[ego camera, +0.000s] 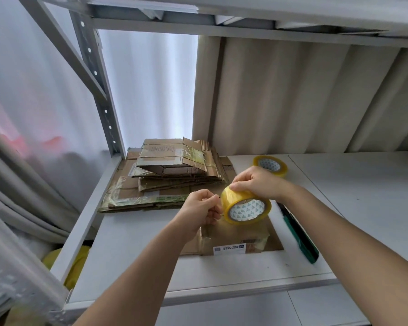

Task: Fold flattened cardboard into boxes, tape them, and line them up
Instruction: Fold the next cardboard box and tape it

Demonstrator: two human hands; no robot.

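Both hands work over the cardboard box (233, 238) lying on the white surface (137, 250): the right hand (257, 182) grips a tape roll (246, 205) from above, just over the box's far edge, while the left hand (201, 207) pinches something at the roll's near-left side, likely the tape end, too fine to tell. Beyond the box, to its far left, sits a stack of flattened cardboard (172, 175). Right of the box lies a green cutter (299, 236). A second tape roll (270, 165) rests beyond the box.
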